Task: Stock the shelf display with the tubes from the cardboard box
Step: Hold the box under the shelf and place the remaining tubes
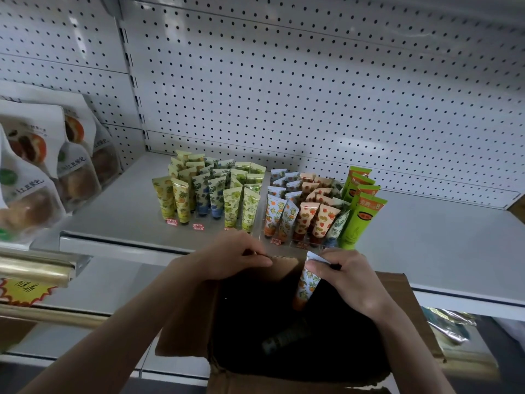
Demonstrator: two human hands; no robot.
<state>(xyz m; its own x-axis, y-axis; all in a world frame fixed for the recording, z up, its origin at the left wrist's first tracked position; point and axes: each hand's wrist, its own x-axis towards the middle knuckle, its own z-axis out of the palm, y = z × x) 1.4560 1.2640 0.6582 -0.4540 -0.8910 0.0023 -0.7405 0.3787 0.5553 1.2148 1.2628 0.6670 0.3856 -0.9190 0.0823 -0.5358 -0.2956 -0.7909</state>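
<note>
An open cardboard box (403, 314) sits low in front of me, its inside dark. My right hand (346, 275) pinches the flat crimped end of a pale tube with an orange fruit print (306, 282), cap down, just above the box opening. My left hand (235, 257) grips the box's far flap. Another tube (284, 335) lies dimly inside the box. On the grey shelf (119, 211) stand two clear display racks: a left group of yellow, blue and green tubes (207, 191) and a right group of orange, strawberry and bright green tubes (315, 209).
White pegboard (284, 81) backs the shelf. Bagged buns (31, 177) hang at the left. A gold rail with a yellow price burst (25, 288) juts out at lower left. Packaged goods (449, 325) lie on the lower shelf to the right.
</note>
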